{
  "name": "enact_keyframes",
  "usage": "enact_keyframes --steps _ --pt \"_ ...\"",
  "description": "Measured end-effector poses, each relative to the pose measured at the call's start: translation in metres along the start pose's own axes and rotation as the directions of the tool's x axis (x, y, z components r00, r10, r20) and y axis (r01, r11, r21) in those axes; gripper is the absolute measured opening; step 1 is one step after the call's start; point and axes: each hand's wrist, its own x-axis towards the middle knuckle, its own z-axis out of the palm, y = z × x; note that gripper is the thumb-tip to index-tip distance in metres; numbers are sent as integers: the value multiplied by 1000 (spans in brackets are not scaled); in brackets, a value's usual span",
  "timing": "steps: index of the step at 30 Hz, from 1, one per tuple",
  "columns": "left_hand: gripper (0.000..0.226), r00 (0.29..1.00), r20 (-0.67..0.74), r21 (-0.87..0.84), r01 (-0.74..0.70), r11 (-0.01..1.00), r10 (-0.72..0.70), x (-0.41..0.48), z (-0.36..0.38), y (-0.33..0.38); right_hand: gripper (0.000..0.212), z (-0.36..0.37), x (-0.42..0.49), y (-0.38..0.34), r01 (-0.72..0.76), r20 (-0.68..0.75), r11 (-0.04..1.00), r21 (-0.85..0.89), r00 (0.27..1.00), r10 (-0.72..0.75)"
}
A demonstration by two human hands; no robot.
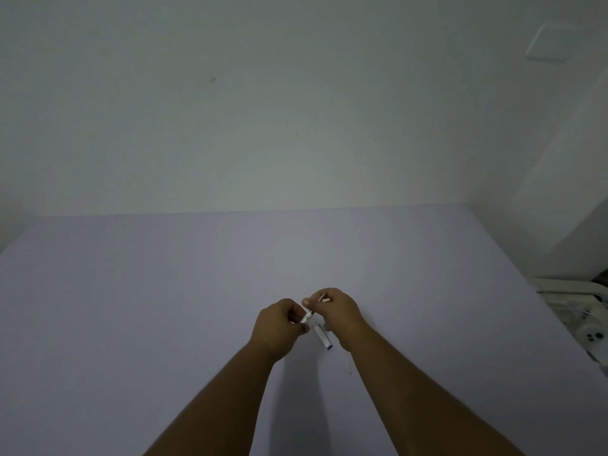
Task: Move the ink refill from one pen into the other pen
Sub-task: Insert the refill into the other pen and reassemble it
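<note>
My left hand [279,324] and my right hand [335,311] meet above the lavender table [164,307], both pinching a slim white pen [307,315] that runs slantwise between them. Only a short stretch of it shows between the fingers. A second white pen piece with a blue end [323,337] pokes out below my right hand, slanting down to the right; whether it rests on the table or hangs from the hand I cannot tell. A thin pale stick [349,365] lies on the table beside my right wrist. No refill can be told apart.
A plain white wall [263,110] rises behind the table's far edge. White plastic equipment [579,320] sits off the right edge of the table. The wall has a white plate [549,44] at the upper right.
</note>
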Motion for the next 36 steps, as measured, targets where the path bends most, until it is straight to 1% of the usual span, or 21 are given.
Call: enact_keyframes --steps 2,5,6,9,11,13,14,15,18,19,20,22,23,24,27,28,31,32,33,35,36 --pt "16 1000 1 -7 14 1000 -14 0 -2 -2 14 0 -2 -2 12 53 1000 -22 999 -11" --pt "16 999 -2 -25 37 999 -37 -1 -6 -4 11 -2 -2 -2 1 99 1000 16 995 -3" --pt "16 999 3 -20 37 999 -37 -1 -6 -5 14 -1 -3 -2 -3 87 1000 -3 996 3" --pt "15 1000 10 -15 26 1000 -26 -3 -7 -2 37 2 -4 0 -3 10 994 -112 1000 4" --pt "14 999 8 -33 33 999 -33 -3 -8 -1 36 3 -7 0 -6 22 999 -39 1000 7" --pt "15 999 -3 -47 42 998 -42 -3 -10 -1 17 2 -11 -1 -16 95 993 115 995 5" --pt "15 999 -3 -47 42 998 -42 -4 -11 -1 10 1 -13 -1 -6 108 990 142 994 -9" --pt "15 999 1 -43 39 998 -39 -4 -11 0 9 1 -13 0 6 99 992 130 995 -19" --pt "14 1000 16 -15 27 1000 -27 -6 -10 0 33 3 -12 3 -22 24 1000 22 999 21" --pt "14 999 15 -13 29 999 -29 -7 -10 0 34 3 -12 2 -36 35 999 19 999 35" --pt "14 999 13 -16 33 999 -33 -7 -10 0 29 2 -13 2 -45 69 997 64 997 40" --pt "15 999 6 -18 37 999 -36 -7 -11 1 10 -1 -14 1 -53 144 978 201 989 24" --pt "15 999 7 -14 34 999 -34 -7 -11 1 8 -3 -14 1 -42 150 975 218 989 9" --pt "15 1000 9 -8 29 1000 -28 -8 -11 2 11 -4 -12 1 -31 136 980 194 991 4" --pt "14 1000 19 5 19 1000 -19 -9 -8 4 32 -4 -12 0 -29 48 999 -33 998 30" --pt "14 1000 21 8 22 1000 -22 -10 -8 4 31 -4 -12 1 -21 55 999 -44 998 23" --pt "14 999 17 13 28 1000 -28 -10 -8 4 8 -6 -15 2 -8 144 992 125 989 -10" --pt "14 1000 13 22 22 1000 -22 -11 -7 4 10 -7 -15 3 5 139 992 123 990 -22" --pt "15 1000 9 35 12 999 -13 -11 -7 5 15 -6 -14 4 9 114 997 78 993 -18" --pt "16 1000 2 54 -2 999 2 -13 -5 5 32 -5 -13 4 -2 40 995 -98 999 6" --pt "17 1000 -1 57 -3 998 3 -13 -4 5 34 -4 -13 4 -2 19 989 -146 1000 5"
